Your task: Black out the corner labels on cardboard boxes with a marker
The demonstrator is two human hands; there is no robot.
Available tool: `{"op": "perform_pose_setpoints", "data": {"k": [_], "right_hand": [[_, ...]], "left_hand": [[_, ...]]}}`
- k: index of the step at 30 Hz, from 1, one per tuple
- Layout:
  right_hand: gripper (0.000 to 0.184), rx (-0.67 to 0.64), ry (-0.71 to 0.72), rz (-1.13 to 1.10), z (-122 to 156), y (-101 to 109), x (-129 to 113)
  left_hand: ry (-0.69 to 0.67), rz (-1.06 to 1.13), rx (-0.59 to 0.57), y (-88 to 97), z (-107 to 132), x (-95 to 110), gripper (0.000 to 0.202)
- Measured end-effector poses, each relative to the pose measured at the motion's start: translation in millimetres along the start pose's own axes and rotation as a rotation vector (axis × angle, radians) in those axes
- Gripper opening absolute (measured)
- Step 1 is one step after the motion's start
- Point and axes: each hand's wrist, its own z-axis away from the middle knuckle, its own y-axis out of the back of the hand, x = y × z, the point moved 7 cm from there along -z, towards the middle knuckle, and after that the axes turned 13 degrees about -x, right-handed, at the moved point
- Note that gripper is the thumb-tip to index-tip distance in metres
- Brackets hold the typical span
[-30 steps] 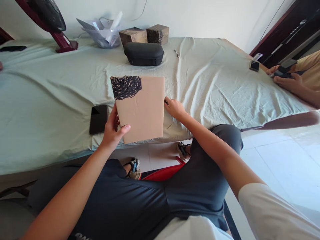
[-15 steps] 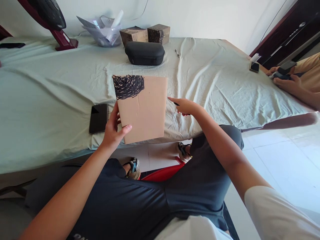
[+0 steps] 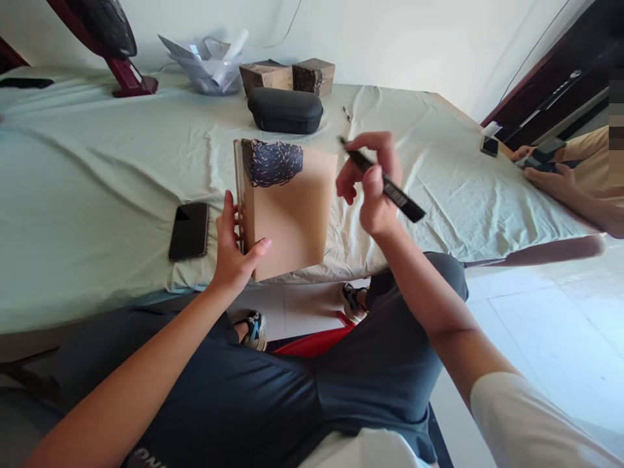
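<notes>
My left hand point(image 3: 234, 244) grips the lower left edge of a brown cardboard box point(image 3: 292, 214), held upright over the near edge of the table. A black scribbled patch point(image 3: 272, 162) covers the box's top left corner. To the right of the box, my right hand point(image 3: 373, 182) is raised and closed on a black marker point(image 3: 390, 188), which slants from upper left to lower right. The marker's tip is a short way from the box's upper right corner and does not touch it.
A table under a pale green cloth point(image 3: 97, 169) carries a black phone point(image 3: 188, 230), a black zip case point(image 3: 285, 110), two brown blocks point(image 3: 287, 76), a bowl of papers point(image 3: 207, 62), a fan base point(image 3: 131, 81) and a small pen point(image 3: 346, 114). Another person's hands point(image 3: 550, 170) hold a device at the right.
My right hand picked the marker up from the cloth beside the box and lifted it. My left hand has turned the box slightly, showing its left side.
</notes>
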Motion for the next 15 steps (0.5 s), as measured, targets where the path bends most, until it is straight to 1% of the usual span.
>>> {"op": "perform_pose_setpoints", "data": {"k": [1,2,3,6,8,10,12,15], "right_hand": [[0.052,-0.029,0.075,0.094,0,-13,-8],[0.051,-0.039,0.164,0.183,1,-24,-16],[0.046,-0.008,0.269,0.270,4,-34,-23],[0.020,0.018,0.423,0.446,11,-60,-24],[0.013,0.010,0.459,0.516,15,-71,-18],[0.014,-0.032,0.436,0.595,18,-77,-9],[0.018,-0.081,0.396,0.648,20,-80,-2],[0.018,-0.118,0.402,0.637,25,-80,0]], "left_hand": [[0.023,0.027,-0.002,-5.9,0,0,0.123],[0.044,0.054,-0.008,-11.8,0,0,0.123],[0.062,0.077,-0.015,-17.3,0,-1,0.124],[0.096,0.125,-0.051,-31.1,0,-5,0.129],[0.109,0.152,-0.089,-38.5,1,-7,0.128],[0.127,0.171,-0.122,-43.6,2,-10,0.124],[0.154,0.177,-0.145,-46.2,3,-13,0.122],[0.172,0.171,-0.163,-45.8,3,-17,0.119]]}}
